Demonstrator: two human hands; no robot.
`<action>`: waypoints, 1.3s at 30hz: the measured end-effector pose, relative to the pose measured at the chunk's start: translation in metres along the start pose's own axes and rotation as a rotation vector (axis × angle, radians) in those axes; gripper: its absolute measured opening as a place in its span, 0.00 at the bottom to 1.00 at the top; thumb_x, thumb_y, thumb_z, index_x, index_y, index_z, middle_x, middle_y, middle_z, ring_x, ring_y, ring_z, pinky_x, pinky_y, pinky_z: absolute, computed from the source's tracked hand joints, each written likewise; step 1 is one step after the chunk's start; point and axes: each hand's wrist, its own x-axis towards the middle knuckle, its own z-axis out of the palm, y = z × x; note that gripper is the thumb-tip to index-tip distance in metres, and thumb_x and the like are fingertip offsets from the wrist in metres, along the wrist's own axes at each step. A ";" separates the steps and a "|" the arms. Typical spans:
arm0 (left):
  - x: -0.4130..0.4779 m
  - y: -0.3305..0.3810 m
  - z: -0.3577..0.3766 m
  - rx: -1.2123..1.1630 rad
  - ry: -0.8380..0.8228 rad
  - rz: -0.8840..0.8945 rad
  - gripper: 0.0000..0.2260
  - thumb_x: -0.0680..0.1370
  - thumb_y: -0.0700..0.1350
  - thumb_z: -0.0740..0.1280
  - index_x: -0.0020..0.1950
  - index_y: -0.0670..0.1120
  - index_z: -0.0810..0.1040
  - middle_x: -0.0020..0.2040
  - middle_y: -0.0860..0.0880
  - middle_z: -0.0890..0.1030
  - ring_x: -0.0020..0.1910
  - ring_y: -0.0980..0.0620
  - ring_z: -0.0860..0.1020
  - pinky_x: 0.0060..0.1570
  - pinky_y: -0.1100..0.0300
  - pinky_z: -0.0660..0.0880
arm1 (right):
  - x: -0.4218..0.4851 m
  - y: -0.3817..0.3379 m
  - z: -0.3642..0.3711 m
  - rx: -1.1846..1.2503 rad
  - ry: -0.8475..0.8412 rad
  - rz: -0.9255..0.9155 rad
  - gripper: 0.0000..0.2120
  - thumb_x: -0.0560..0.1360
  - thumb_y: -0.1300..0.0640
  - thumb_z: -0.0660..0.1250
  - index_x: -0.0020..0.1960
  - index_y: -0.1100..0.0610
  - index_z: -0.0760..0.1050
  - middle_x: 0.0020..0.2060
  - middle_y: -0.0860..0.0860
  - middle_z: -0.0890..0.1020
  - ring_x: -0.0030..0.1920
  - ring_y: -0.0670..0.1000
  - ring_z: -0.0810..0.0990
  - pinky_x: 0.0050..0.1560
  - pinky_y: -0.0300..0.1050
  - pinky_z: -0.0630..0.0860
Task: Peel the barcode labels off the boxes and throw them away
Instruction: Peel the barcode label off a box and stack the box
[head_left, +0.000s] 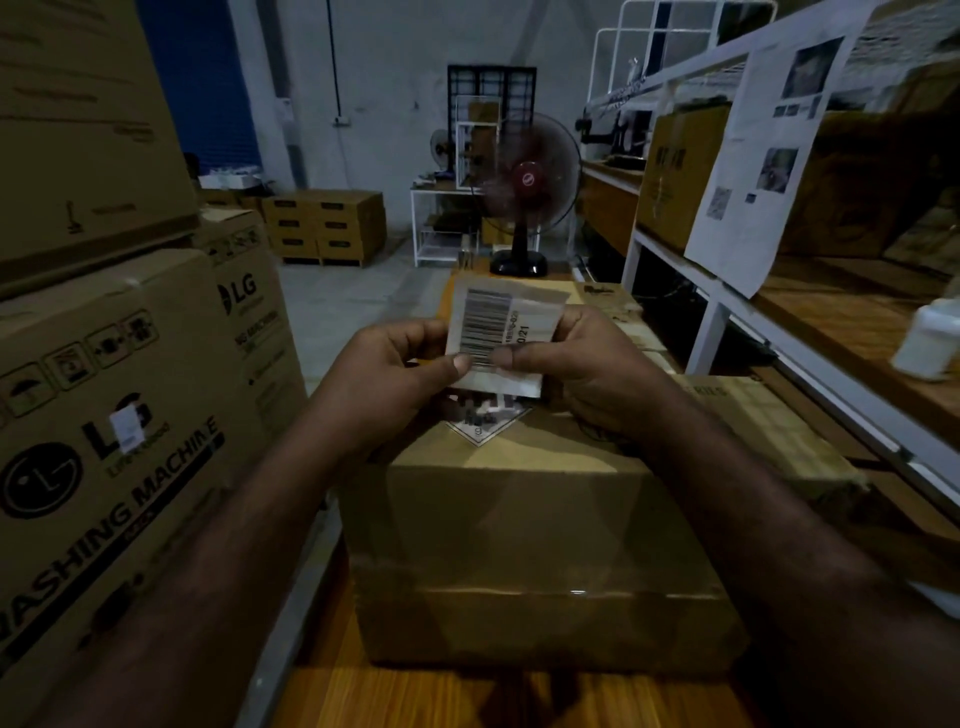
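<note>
- A person stands at a wooden counter (457, 696) in a dim store room, and I can see both bare arms reaching out.
- A brown cardboard box (519, 519) sits on the counter right in front of the person. It is closed, with shiny tape across its near side.
- The barcode label (506, 332) is up in the air over the far part of the box top. Both hands hold it, and its black stripes face the person.
- The left hand (400, 364) pinches the label's lower left part, with its thumb pressed on the front.
- The right hand (587, 364) pinches the label's right side. Its thumb is on the front too, close to the other thumb.
- Just under the label, a diamond sticker (485, 423) is stuck on the box top.
- On the left stands a big washing machine box (78, 493) with black letters. A small white label (126, 427) is stuck on its side.
- More big boxes are piled above and behind it.
- Far back on the floor is a low stack of brown boxes (327, 223).
- A standing fan (524, 182) with a red middle is past the box, at the far end of the counter.
- On the right is a white shelf rack (717, 322) with boxes on it.
- A white paper sheet (769, 156) with pictures hangs down from the rack.
- A white bottle (930, 343) stands on a wooden shelf board at the right edge.
</note>
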 end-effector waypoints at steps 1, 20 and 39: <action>0.000 0.000 0.001 0.031 0.025 -0.004 0.06 0.78 0.39 0.67 0.51 0.46 0.82 0.45 0.47 0.85 0.43 0.49 0.85 0.39 0.58 0.82 | 0.001 0.000 0.000 0.008 0.011 0.000 0.15 0.73 0.65 0.71 0.59 0.61 0.80 0.56 0.61 0.84 0.58 0.63 0.82 0.62 0.70 0.74; 0.026 -0.016 -0.001 -0.015 0.334 -0.065 0.09 0.79 0.43 0.69 0.42 0.39 0.81 0.41 0.38 0.83 0.45 0.38 0.83 0.52 0.41 0.81 | -0.061 -0.012 0.076 -1.308 -0.159 0.118 0.41 0.73 0.26 0.48 0.77 0.50 0.60 0.78 0.49 0.60 0.77 0.52 0.59 0.73 0.51 0.60; 0.030 -0.028 0.000 0.131 0.394 -0.032 0.08 0.78 0.47 0.70 0.40 0.47 0.81 0.38 0.47 0.84 0.42 0.46 0.83 0.48 0.42 0.81 | -0.030 -0.001 0.078 -1.401 -0.016 -0.119 0.36 0.73 0.25 0.47 0.58 0.51 0.77 0.55 0.46 0.76 0.54 0.45 0.71 0.45 0.46 0.74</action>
